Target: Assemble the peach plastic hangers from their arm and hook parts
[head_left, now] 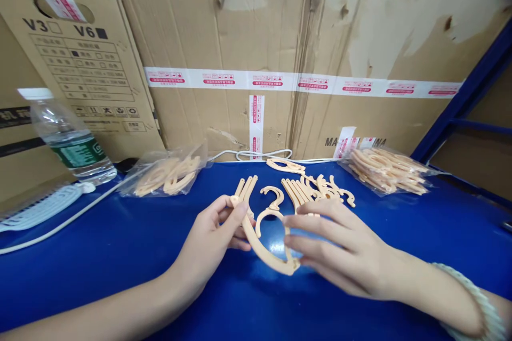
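Observation:
A cream plastic folding hanger [264, 249], with its hook at the top and its arms bent round into a loop, is held up above the blue table. My left hand [218, 226] is closed, pinching the end of its left arm between thumb and fingers. At the other side, my right hand [344, 245] has its fingertips on the right arm near the lower joint; these fingers are slightly blurred. Behind the hands lie several loose curved hanger arms [248, 187], a row of more arms [291, 192] and a heap of hook pieces [326, 187], partly covered by my right hand.
Clear bags of hanger parts lie at the back left [168, 173] and back right [386, 170]. Another hanger piece [285, 165] rests near the cardboard wall [224, 117]. On the left are a water bottle [74, 141], a pale hairbrush [44, 206] and a white cable [76, 218].

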`<state>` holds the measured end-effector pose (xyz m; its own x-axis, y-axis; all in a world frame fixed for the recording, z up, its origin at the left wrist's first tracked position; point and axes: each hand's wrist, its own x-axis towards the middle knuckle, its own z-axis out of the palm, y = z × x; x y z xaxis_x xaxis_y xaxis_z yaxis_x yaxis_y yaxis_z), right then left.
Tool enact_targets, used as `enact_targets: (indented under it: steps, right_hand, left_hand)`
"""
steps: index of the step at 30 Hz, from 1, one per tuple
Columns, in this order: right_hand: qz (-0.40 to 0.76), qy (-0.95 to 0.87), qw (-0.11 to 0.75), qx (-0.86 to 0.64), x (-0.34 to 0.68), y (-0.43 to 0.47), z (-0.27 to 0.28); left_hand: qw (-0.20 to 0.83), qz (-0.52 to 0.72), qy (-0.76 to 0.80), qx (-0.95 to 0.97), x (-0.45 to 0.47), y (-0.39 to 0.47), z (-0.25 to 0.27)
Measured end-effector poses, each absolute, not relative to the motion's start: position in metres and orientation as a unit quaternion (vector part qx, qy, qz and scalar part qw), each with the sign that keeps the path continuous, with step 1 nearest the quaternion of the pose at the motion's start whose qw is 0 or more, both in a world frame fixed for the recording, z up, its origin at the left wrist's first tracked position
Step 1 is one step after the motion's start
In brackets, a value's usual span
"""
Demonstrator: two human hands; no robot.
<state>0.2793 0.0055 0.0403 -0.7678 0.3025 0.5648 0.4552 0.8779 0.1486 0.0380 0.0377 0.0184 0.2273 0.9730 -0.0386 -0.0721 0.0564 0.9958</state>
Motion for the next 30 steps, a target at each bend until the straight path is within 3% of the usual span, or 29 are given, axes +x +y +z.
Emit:
enact_targets:
  steps: [8, 13, 15, 17, 21, 24, 30]
  right_hand:
    - [-0.16, -0.939, 0.22, -0.212, 0.272, 0.001, 0.037]
    - [-0.056, -0.941, 0.234, -0.237, 0.272, 0.003, 0.032]
    - [-0.032, -0.937, 0.243, -0.249, 0.271, 0.002, 0.031]
    - [-0.033, -0.933, 0.252, -0.256, 0.27, 0.0, 0.029]
    - [-0.064, -0.931, 0.255, -0.252, 0.266, -0.004, 0.027]
    - [-0.091, -0.928, 0.27, -0.241, 0.261, -0.008, 0.025]
    - [-0.124, -0.919, 0.293, -0.231, 0.256, -0.013, 0.021]
  left_hand:
    - [0.571, 0.446, 0.417, 0.549, 0.038, 0.032, 0.021]
    - [0.537, 0.491, 0.422, 0.541, 0.038, 0.034, 0.02]
    - [0.466, 0.531, 0.419, 0.571, 0.036, 0.034, 0.019]
    - [0.319, 0.555, 0.389, 0.662, 0.033, 0.033, 0.016]
    - [0.034, 0.452, 0.211, 0.866, 0.029, 0.024, 0.01]
    - [-0.035, 0.377, 0.139, 0.915, 0.032, 0.016, 0.007]
    - [-0.065, 0.32, 0.144, 0.934, 0.038, 0.011, 0.012]
